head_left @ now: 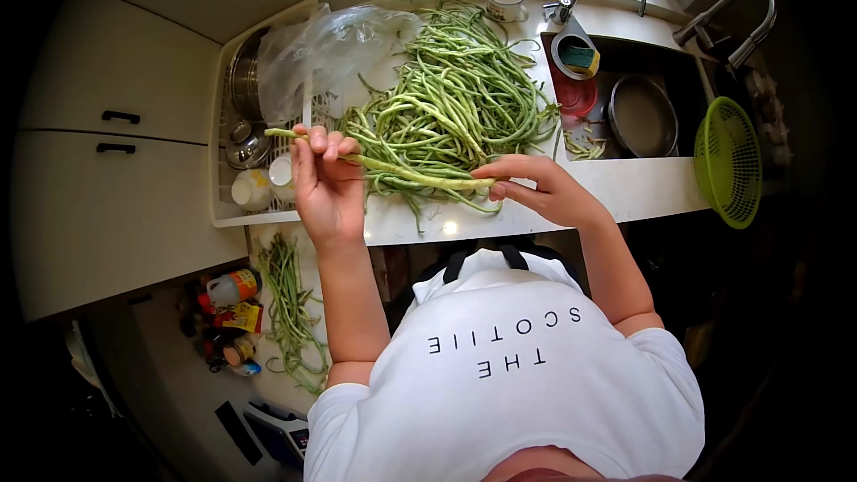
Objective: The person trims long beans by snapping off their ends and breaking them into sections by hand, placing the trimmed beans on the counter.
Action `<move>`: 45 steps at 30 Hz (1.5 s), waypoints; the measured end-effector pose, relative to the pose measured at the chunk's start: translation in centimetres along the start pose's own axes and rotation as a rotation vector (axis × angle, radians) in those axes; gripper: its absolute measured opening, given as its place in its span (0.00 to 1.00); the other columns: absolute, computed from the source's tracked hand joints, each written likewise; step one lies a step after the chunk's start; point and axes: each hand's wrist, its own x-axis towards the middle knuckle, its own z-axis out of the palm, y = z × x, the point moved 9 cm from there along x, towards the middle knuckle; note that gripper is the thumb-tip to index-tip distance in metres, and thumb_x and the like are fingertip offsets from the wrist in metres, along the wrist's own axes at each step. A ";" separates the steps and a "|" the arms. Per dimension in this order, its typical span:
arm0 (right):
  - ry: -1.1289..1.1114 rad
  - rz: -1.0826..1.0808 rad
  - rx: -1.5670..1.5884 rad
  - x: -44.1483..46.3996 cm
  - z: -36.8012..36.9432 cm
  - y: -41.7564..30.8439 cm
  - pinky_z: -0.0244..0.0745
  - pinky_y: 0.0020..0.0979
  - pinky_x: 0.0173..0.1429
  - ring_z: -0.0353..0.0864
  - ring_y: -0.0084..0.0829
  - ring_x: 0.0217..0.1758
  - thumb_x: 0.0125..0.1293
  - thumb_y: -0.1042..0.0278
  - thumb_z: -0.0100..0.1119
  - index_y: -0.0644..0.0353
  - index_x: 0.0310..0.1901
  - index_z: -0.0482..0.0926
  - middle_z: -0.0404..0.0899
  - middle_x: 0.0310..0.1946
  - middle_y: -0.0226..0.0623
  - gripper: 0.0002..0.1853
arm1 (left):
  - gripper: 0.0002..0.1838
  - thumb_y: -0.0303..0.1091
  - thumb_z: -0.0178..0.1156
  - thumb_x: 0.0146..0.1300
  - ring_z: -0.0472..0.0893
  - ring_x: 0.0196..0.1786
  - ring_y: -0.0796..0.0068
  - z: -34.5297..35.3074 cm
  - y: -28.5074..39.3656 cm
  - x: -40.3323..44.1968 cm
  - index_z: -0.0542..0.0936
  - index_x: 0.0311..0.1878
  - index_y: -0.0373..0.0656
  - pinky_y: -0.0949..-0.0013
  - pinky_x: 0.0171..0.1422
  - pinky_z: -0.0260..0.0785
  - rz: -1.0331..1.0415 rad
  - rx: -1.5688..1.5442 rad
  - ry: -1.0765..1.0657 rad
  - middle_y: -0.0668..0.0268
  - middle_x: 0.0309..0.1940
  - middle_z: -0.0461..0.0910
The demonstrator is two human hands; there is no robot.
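Looking at single yardlong bean [420, 177], held stretched out btwn both hands, in front of/over near side of big bean pile [455, 94]. Pinched by L hand [328, 183] nr one end, fingers closed on it, short tip poking out past them; pinched at other end by R hand [544, 187], thumb + index closed. Prob. v. light, bendy but crisp, likely to snap if bent sharply; can't tell if wet/slick. Best held w/ light fingertip pinch nr ends, no hard squeeze, to avoid bruising.

Now surface: white counter [616, 180], smooth, glossy, w/ bright reflection nr front edge. Heaped w/ loose tangled beans. To L, clear plastic bag [335, 40], partly over white dish rack [217, 174] w/ cups + metalware. To R, sink [661, 58] w/ round metal pan [643, 119], red bowl [576, 100], bean scraps [585, 148]; sponge [578, 55] by faucet [561, 9]. Further R, green colander [728, 162], tilted. Behind pile, mug [505, 2]. Lower L, second bean bundle [290, 303] nr bottles/packets; cabinet [116, 205] beyond.
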 end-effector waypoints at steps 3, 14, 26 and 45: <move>0.017 0.011 0.032 -0.3 -0.2 -0.2 0.73 0.27 0.52 0.79 0.25 0.45 0.71 0.68 0.61 0.59 0.57 0.81 0.84 0.44 0.33 0.15 | 0.07 0.31 0.47 0.78 0.70 0.38 0.74 0.1 0.3 0.0 0.71 0.52 0.42 0.67 0.52 0.69 -0.001 -0.018 -0.019 0.67 0.35 0.69; 0.019 -0.122 -0.186 0.2 2.2 2.5 0.76 0.33 0.43 0.83 0.34 0.36 0.66 0.71 0.62 0.62 0.42 0.85 0.86 0.33 0.36 0.06 | 0.08 0.35 0.45 0.79 0.57 0.24 0.82 -0.9 1.6 -1.7 0.72 0.53 0.45 0.76 0.30 0.55 0.075 0.197 0.066 0.73 0.25 0.58; 0.691 0.121 0.573 -0.1 -4.0 16.5 0.67 0.22 0.38 0.73 0.17 0.31 0.71 0.66 0.57 0.65 0.39 0.83 0.80 0.30 0.28 0.11 | 0.08 0.36 0.47 0.78 0.54 0.23 0.82 -2.2 3.4 -3.9 0.74 0.51 0.46 0.76 0.28 0.48 0.319 0.252 0.087 0.75 0.23 0.55; 0.001 0.003 -0.706 -2.5 4.9 15.7 0.78 0.40 0.47 0.80 0.42 0.45 0.56 0.70 0.67 0.55 0.41 0.83 0.78 0.40 0.40 0.10 | 0.18 0.43 0.52 0.77 0.60 0.18 0.91 -16.3 -3.2 -5.4 0.80 0.47 0.36 0.82 0.22 0.49 -0.129 1.141 0.397 0.73 0.24 0.73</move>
